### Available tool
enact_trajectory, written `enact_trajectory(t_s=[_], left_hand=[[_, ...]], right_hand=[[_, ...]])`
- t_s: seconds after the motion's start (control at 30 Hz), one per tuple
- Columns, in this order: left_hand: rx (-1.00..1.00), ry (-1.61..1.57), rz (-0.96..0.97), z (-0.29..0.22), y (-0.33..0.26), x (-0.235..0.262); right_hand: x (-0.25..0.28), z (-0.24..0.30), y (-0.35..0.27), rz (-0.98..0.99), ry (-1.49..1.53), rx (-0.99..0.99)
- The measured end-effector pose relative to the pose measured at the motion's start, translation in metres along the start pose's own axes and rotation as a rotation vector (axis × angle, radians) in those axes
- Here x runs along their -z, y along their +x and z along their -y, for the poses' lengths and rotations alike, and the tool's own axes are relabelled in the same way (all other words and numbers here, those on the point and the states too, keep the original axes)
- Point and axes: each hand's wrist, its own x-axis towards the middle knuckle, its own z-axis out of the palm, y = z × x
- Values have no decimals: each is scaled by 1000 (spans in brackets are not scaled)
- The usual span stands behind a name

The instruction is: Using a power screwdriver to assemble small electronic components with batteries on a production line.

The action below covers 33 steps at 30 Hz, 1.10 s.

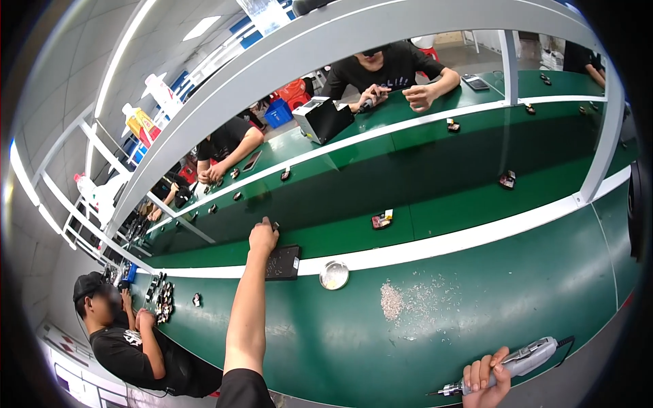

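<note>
My right hand [486, 378], at the lower right, is wrapped round a grey electric screwdriver [529, 358]. Its bit points left and a black cord leaves its back end. My left arm stretches far forward, and my left hand [262, 237] is closed on a small dark part [275, 226] over the green belt, beyond the white rail. The fingers hide most of that part. Just below the hand lies a flat black box [291, 264]. A round dish [334, 275] with small pieces in it stands beside the box. Tiny screws [393, 302] lie heaped and scattered on the green tabletop.
Small black-and-red parts [382, 219] sit spaced along the belt. A grey frame [408, 30] arches overhead, with posts at the right. Across the belt, co-workers sit near a black box-shaped device [323, 121]. Another person [129, 340] works at the left beside clustered parts [164, 302].
</note>
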Motion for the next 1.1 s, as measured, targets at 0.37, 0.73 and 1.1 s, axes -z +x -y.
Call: enact_trajectory(t_s=[0.37,0.73,1.1], left_hand=[[-791,-394,-41,-155,-191,128],[-1265,-409,21,-200,-364,98],[-1000,-745,-13,-200,-375,85]], right_hand=[[10,-2,-3,-69,-75,44],[15,-2,2,26,-86,20],[19,-2,-2,31,-97,22]])
